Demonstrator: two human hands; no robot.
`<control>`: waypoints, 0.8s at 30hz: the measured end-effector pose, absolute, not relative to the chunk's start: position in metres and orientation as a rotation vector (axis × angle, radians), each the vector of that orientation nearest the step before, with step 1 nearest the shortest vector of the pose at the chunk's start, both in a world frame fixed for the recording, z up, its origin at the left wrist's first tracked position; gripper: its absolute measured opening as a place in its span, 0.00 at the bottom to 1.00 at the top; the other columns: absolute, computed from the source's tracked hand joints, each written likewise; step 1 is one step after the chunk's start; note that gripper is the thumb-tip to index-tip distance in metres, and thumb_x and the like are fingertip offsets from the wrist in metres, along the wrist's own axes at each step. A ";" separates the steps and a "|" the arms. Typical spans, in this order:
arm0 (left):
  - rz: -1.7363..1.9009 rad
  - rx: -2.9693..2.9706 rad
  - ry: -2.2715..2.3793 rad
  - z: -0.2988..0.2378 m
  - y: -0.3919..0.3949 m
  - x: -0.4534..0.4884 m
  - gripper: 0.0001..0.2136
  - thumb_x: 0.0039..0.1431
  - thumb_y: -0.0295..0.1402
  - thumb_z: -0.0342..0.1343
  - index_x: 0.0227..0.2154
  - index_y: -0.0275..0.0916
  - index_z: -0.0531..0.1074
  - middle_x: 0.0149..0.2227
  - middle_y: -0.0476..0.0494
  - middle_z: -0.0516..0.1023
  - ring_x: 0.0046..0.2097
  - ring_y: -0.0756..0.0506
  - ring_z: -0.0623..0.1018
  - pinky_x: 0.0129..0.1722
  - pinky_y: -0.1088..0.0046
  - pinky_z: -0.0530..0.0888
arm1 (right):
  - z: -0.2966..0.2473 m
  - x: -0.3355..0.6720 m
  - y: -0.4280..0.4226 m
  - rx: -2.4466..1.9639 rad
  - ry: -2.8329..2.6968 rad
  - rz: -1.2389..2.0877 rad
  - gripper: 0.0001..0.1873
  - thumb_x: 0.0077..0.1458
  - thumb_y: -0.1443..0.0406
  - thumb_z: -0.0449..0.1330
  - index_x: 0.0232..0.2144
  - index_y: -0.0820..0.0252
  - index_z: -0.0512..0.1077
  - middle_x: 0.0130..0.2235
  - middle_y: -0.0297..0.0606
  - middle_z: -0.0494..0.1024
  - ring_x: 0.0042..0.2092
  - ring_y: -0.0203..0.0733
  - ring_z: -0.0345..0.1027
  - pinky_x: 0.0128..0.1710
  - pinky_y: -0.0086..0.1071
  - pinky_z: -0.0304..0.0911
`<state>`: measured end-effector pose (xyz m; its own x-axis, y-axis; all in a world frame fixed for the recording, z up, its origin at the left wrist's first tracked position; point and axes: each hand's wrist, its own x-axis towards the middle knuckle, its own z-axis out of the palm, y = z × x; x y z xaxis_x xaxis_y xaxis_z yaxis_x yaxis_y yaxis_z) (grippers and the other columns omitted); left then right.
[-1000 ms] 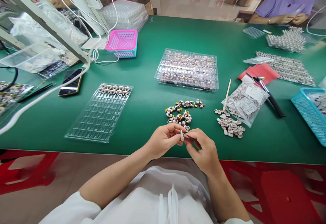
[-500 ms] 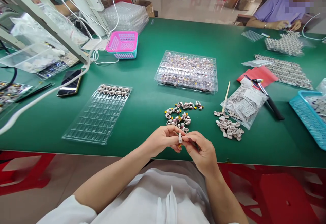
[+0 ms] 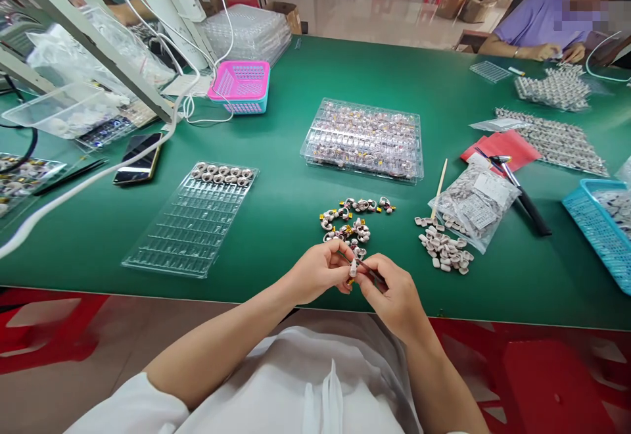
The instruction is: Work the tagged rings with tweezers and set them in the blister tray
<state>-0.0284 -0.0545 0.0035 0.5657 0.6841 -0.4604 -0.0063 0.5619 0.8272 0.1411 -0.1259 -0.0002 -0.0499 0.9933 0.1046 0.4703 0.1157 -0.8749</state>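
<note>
Thumb and fingers of the left hand (image 3: 318, 275) are pinched on a small off-white component (image 3: 353, 268), smooth and narrow, with a yellow tab at its lower end. It is held just above the near edge of the smooth green tabletop (image 3: 276, 223), between the two hands. The right hand (image 3: 394, 292) has its fingertips closed on a slim dark tool (image 3: 371, 271), whose tip meets or nearly meets the component; contact is too small to tell.

Just beyond the fingers lies a loose cluster of glossy ring-shaped parts (image 3: 362, 230), pale and curved, with flat yellow tabs. To the right is a heap of beige caps (image 3: 446, 250), rounded rectangles, some showing a hollow side, beside a crinkled clear plastic bag (image 3: 476, 200) of similar pieces and a thin wooden stick (image 3: 438, 187). On the left, a thin, ribbed transparent tray (image 3: 182, 237) carries rounded beige pieces (image 3: 221, 174) in rows at its far end.

Compared with half a second ago, more of the dark tool's length shows between the right fingers. The left hand keeps its pinch, and the cluster, heap and tray lie as they did.
</note>
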 end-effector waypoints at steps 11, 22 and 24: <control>0.645 1.077 0.871 -0.006 -0.069 -0.029 0.17 0.53 0.39 0.67 0.42 0.32 0.79 0.39 0.39 0.84 0.37 0.45 0.82 0.42 0.67 0.80 | -0.007 0.135 -0.126 -1.545 -1.193 1.027 0.10 0.58 0.57 0.61 0.34 0.58 0.74 0.28 0.33 0.76 0.26 0.35 0.64 0.25 0.27 0.59; 0.712 1.411 0.939 -0.007 -0.064 -0.036 0.08 0.54 0.33 0.65 0.36 0.36 0.80 0.34 0.43 0.84 0.35 0.44 0.83 0.41 0.70 0.80 | -0.006 0.137 -0.123 -1.521 -1.212 1.069 0.11 0.59 0.56 0.62 0.34 0.58 0.75 0.30 0.35 0.76 0.29 0.36 0.65 0.28 0.27 0.60; 0.705 1.487 0.930 -0.005 -0.062 -0.036 0.06 0.54 0.33 0.64 0.35 0.37 0.80 0.34 0.44 0.85 0.35 0.45 0.83 0.40 0.71 0.80 | -0.005 0.139 -0.122 -1.496 -1.205 1.117 0.11 0.59 0.56 0.62 0.34 0.59 0.76 0.30 0.35 0.76 0.29 0.35 0.64 0.28 0.27 0.59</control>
